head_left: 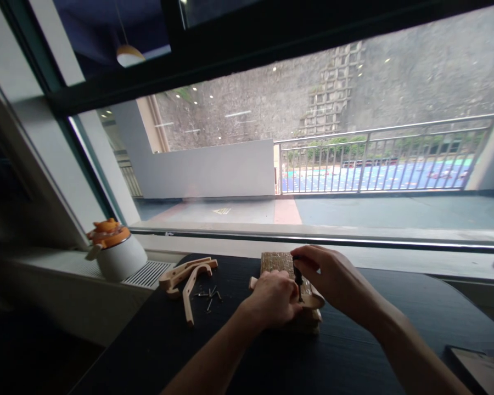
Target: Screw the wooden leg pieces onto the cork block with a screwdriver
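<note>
Upright over the near end of a woven, straw-coloured block [276, 262] stands a screwdriver [298, 278] with a dark handle. My right hand [333, 274] is closed around the top of it. The tip reaches down to a pale, curved wooden piece [313, 302] lying across the block. My left hand [274, 296] has its fingers bent over that wooden piece and the block, gripping them beside the screwdriver. To the left lie curved wooden pieces [194, 293] and several loose screws [209, 295]. My left fingertips are partly hidden.
Everything rests on a black table [366, 351] with rounded corners. A white pot with an orange lid [121, 255] stands on the ledge at left. A flat, dark-edged object [477, 368] lies at the lower right. A large window rises behind the table.
</note>
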Demonstrator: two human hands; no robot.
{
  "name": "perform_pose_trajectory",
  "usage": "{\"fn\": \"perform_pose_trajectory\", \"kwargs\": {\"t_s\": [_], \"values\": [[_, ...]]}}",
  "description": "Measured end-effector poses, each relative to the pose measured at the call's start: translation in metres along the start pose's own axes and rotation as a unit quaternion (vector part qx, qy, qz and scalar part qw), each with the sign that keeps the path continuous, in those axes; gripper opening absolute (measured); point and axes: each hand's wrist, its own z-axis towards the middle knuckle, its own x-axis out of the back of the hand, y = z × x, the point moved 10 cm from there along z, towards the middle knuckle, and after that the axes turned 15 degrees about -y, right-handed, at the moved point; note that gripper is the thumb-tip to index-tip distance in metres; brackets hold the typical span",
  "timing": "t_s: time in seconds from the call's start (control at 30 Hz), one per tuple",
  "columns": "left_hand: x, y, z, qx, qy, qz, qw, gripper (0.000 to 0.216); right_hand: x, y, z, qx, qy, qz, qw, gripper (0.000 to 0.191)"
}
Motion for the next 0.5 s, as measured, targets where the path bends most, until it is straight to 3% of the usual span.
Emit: {"fn": "perform_pose_trajectory", "kwargs": {"t_s": [0.23, 0.5], "values": [[-0.002, 0.001, 0.001, -0.011, -0.006, 0.007, 1.0, 0.016, 0.002, 0.015, -0.002, -0.107, 0.016, -0.08, 0.991, 0.013], [-0.002, 0.0, 0.001, -0.016, 0.02, 0.004, 1.0, 0.02, -0.017, -0.013, 0.002, 0.003, -0.032, -0.054, 0.998, 0.03]]}}
